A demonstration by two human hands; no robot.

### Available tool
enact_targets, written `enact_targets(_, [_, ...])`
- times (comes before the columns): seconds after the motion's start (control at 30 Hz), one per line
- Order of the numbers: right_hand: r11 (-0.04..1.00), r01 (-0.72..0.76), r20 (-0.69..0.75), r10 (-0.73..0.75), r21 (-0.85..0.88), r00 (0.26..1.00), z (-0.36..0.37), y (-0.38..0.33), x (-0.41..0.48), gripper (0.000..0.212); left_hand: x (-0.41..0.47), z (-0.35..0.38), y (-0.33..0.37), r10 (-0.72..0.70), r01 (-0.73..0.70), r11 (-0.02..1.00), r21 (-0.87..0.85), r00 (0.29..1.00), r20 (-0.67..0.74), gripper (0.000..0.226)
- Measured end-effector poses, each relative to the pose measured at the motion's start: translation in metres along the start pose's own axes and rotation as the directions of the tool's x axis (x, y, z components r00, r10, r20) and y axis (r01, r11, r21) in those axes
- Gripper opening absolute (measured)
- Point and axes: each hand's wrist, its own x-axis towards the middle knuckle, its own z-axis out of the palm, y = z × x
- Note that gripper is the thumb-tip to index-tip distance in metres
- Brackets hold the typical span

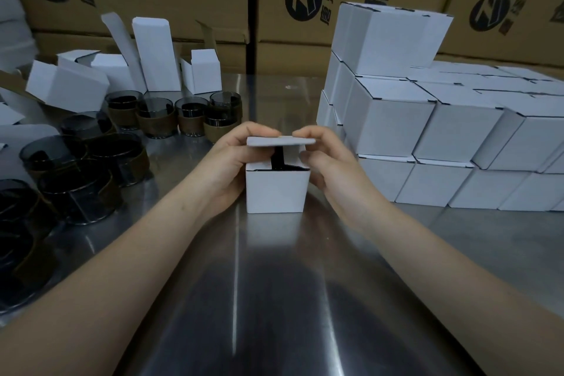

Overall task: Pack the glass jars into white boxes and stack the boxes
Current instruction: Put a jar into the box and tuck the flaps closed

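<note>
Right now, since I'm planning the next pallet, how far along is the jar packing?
Done: a tall stack of closed white boxes stands at the right. In hand: the left hand and right hand hold the centre box, something dark inside, its lid flap raised, not yet tucked. Left: many glass jars wait at the left, with unfilled boxes behind them.

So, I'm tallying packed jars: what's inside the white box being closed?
Under the half-lowered lid flap, the white box shows a dark rim and a dark upright strip, likely a jar. Walls and flap hide the rest.
</note>
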Motion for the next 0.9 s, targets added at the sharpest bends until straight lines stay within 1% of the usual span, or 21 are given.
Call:
enact_targets(0.1, [1.000,0.007,0.005,-0.007,0.012,1.000,0.000,0.001,-0.001,0.031,-0.001,-0.002,0.000,-0.010,0.009,0.999,0.036,1.000,0.026,0.020])
enact_targets(0.2, [1.000,0.010,0.006,-0.010,-0.019,1.000,0.000,0.003,0.000,0.026,-0.001,-0.007,0.001,-0.021,0.013,0.997,0.079,0.994,0.103,0.014])
enact_targets(0.23, [1.000,0.009,0.007,-0.008,-0.022,1.000,0.000,0.003,0.000,0.025,-0.002,-0.008,0.003,-0.033,0.024,0.998,0.065,0.991,0.130,0.016])
enact_targets(0.33, [1.000,-0.003,0.010,0.003,0.031,1.000,0.000,0.005,-0.001,0.027,-0.004,-0.013,0.006,-0.085,0.096,0.994,-0.045,0.976,0.201,0.034])
enact_targets(0.4, [0.999,-0.020,0.020,0.019,0.042,1.000,-0.001,0.005,0.000,0.024,-0.004,-0.015,0.008,-0.094,0.108,0.993,-0.055,0.972,0.217,0.038])
enact_targets(0.47, [0.999,-0.042,0.039,0.042,0.014,0.998,-0.002,0.006,0.001,0.019,-0.004,-0.016,0.008,-0.085,0.088,0.996,-0.006,0.974,0.212,0.035])
enact_targets(0.53, [0.999,-0.035,0.071,0.036,-0.019,0.997,-0.006,0.009,0.002,0.022,-0.004,-0.016,0.008,-0.092,0.077,0.994,0.075,0.972,0.218,0.027])
enact_targets(0.57, [0.999,-0.026,0.101,0.029,-0.031,0.994,-0.008,0.010,0.000,0.027,-0.005,-0.017,0.009,-0.098,0.071,0.990,0.124,0.970,0.225,0.023])
enact_targets(0.63, [1.000,-0.016,0.172,0.020,-0.025,0.985,-0.012,0.011,-0.001,0.040,-0.006,-0.020,0.009,-0.106,0.060,0.978,0.198,0.967,0.231,0.029])
enact_targets(0.67, [1.000,-0.012,0.198,0.014,-0.012,0.980,-0.014,0.012,-0.002,0.042,-0.006,-0.021,0.009,-0.109,0.059,0.975,0.213,0.967,0.231,0.031])
enact_targets(0.8, [0.999,0.026,0.218,-0.021,-0.021,0.976,-0.018,0.011,0.000,0.044,-0.007,-0.020,0.015,-0.117,0.069,0.973,0.221,0.971,0.208,0.039])
enact_targets(0.9, [0.996,0.071,0.222,-0.056,-0.061,0.973,-0.019,0.013,-0.001,0.044,-0.005,-0.021,0.021,-0.096,0.024,0.946,0.323,0.973,0.210,0.034])
